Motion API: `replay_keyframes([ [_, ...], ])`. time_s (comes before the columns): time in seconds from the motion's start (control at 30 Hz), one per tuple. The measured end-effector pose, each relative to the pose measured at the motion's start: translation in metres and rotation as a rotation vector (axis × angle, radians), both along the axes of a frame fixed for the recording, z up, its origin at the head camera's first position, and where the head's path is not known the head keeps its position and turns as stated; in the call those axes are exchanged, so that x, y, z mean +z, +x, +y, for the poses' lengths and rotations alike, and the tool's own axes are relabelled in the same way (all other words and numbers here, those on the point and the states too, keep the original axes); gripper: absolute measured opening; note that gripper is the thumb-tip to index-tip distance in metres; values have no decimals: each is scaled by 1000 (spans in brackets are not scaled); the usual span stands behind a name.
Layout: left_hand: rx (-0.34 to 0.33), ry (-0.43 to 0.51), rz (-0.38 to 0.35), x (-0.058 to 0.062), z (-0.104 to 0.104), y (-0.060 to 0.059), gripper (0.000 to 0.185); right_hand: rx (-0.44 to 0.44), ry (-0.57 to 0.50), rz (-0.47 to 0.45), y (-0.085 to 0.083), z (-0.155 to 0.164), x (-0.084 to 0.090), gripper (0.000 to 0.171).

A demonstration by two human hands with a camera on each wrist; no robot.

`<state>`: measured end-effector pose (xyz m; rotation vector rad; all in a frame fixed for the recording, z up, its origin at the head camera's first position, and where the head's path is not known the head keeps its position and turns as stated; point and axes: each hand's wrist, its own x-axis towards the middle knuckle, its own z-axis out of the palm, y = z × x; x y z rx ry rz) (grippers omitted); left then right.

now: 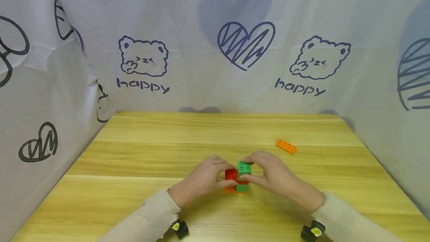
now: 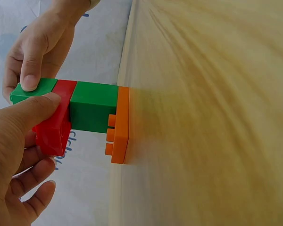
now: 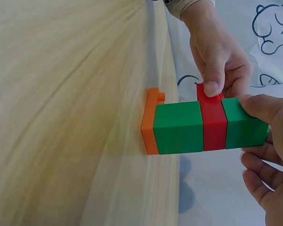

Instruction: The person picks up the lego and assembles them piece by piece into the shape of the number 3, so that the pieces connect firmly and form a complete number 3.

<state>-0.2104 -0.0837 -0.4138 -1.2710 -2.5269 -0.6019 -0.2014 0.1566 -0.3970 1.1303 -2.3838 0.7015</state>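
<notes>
The left hand pinches the red brick of a small block stack, thumb on its near face and the other fingers curled behind it, where the head view loses them. The right hand grips the top green brick between thumb and forefinger; its remaining fingers are tucked under the palm and hard to make out from above. In the left wrist view the left thumb lies across the seam between the red brick and the top green brick, covering part of both. The stack stands on the table, near its front middle: an orange plate at the bottom, a lower green brick on that, then the red one, then the top green one. The red brick juts out to one side of the column. From the head view the hands hide most of the stack's sides, and only a sliver of the orange plate shows.

A loose orange brick lies flat on the table, well apart to the right and further back. A printed cloth with bears and hearts hangs round the table; its edges are cut off by the frame. Both sleeves run out of view at the bottom.
</notes>
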Motion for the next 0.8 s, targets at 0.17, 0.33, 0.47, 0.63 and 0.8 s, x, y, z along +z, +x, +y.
replay_keyframes([
  [0.17,6,-10,-21,2,-1,-1,38,-19,-8,-34,1,-1,0,38],
  [0.33,4,-30,-59,4,-2,-1,39,-34,-10,-48,3,0,0,39],
  [0.47,-3,-43,-75,7,-3,-1,41,-45,-3,-35,4,0,0,42],
  [0.63,4,-57,-104,10,-3,-1,48,-54,1,-13,5,0,-1,44],
  [0.8,15,-26,-124,11,-2,-1,52,-59,1,-6,6,0,-2,46],
])
